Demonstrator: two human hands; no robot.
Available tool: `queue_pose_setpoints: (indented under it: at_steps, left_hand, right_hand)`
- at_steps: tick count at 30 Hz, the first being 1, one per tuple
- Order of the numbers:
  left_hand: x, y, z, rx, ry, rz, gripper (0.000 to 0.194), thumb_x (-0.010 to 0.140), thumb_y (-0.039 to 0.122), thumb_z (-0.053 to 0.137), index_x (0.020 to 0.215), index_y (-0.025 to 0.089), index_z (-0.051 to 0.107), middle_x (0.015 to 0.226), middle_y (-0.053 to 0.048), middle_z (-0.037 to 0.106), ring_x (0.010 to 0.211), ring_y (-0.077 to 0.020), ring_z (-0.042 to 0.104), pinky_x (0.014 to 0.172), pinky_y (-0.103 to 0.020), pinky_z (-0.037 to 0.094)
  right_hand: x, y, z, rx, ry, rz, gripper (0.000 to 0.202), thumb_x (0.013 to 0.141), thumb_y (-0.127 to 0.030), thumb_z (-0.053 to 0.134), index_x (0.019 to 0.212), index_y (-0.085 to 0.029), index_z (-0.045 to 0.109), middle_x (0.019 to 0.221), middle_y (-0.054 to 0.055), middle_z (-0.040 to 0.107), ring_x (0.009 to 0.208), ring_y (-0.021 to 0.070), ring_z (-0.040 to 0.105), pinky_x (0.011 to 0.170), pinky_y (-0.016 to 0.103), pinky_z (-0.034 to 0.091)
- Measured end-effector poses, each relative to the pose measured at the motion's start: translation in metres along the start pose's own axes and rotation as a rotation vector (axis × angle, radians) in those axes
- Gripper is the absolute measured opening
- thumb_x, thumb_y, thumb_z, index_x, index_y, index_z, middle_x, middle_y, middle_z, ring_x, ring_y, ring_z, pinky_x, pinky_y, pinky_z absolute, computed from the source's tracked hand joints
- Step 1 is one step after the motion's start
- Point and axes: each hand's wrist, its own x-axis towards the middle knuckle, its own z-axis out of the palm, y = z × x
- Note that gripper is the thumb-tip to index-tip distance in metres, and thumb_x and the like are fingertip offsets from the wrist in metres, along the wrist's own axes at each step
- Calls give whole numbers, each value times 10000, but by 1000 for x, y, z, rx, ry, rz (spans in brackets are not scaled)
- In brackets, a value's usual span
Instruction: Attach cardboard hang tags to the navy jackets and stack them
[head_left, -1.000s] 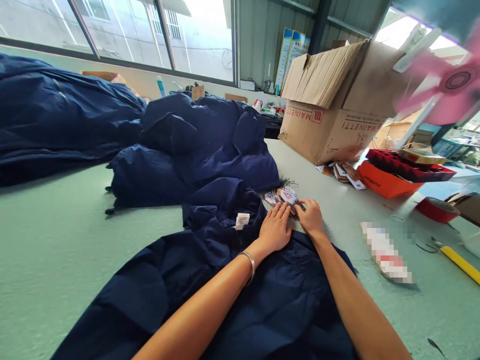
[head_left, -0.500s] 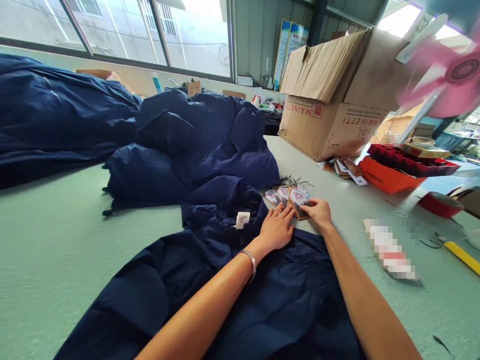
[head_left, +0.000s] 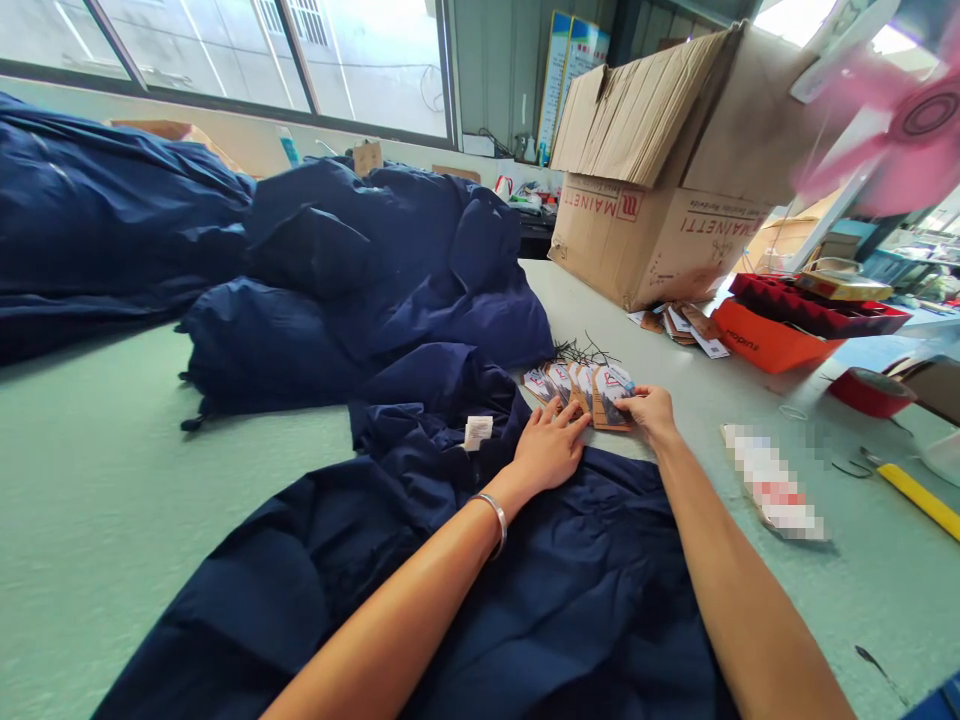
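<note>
Several printed hang tags [head_left: 574, 388] with black strings lie fanned out just beyond the collar of a dark blue garment [head_left: 480, 600]. My left hand [head_left: 551, 445] lies with fingers spread, its fingertips on the lower edges of the tags and its palm over the garment. At the right end of the fan, my right hand [head_left: 651, 412] pinches the edge of the rightmost tag [head_left: 611, 398] between thumb and fingers. A white label [head_left: 478, 432] shows inside the garment's neck, left of my left hand.
Piled dark blue garments [head_left: 390, 270] stand behind. A cardboard box [head_left: 660, 200], loose cards [head_left: 686, 330], an orange box [head_left: 772, 335], red tape [head_left: 870, 392], a yellow cutter [head_left: 919, 500] and a blurred packet [head_left: 776, 485] are at the right, beside a pink fan [head_left: 915, 120].
My right hand has moved to the right with the rightmost tag, and the tags are spread wider. My left hand stays on their lower edges. The whole view has shifted slightly.
</note>
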Motion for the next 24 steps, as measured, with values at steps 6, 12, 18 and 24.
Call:
queue_pose_setpoints:
  at_steps: [6, 12, 18, 24]
  left_hand:
    - [0, 0, -1, -5, 12, 5, 496, 950, 313, 393, 1441, 260, 442, 1561, -41, 345, 1457, -350, 240, 1177, -548, 233]
    - [-2, 0, 1, -26, 32, 2, 505, 935, 276, 427, 1438, 238, 442, 1561, -54, 345, 1456, -345, 243, 1182, -535, 226]
    - [-2, 8, -7, -291, 365, -42, 537, 846, 142, 525, 1381, 156, 482, 1441, -123, 496, 1363, -269, 393, 1177, -463, 240]
    - [-3, 11, -47, -1049, 630, -508, 379, 812, 166, 553, 1180, 84, 587, 1212, -169, 626, 1129, -226, 574, 1001, -363, 423]
  right_hand:
    - [-4, -8, -5, 205, -20, 147, 233, 421, -113, 674, 651, -147, 653, 535, -15, 644, 496, 161, 589, 481, 265, 485]
    - [-5, -15, -14, 366, -58, 234, 216, 437, -70, 673, 624, -169, 626, 522, -28, 637, 494, 148, 586, 486, 261, 491]
    - [-21, -43, -11, 557, -245, 240, 256, 535, -87, 701, 777, -164, 672, 699, 2, 719, 593, 143, 649, 594, 275, 556]
    - [-49, -78, 2, 634, -489, 244, 352, 527, -140, 778, 865, -182, 689, 760, -3, 734, 617, 167, 667, 568, 296, 558]
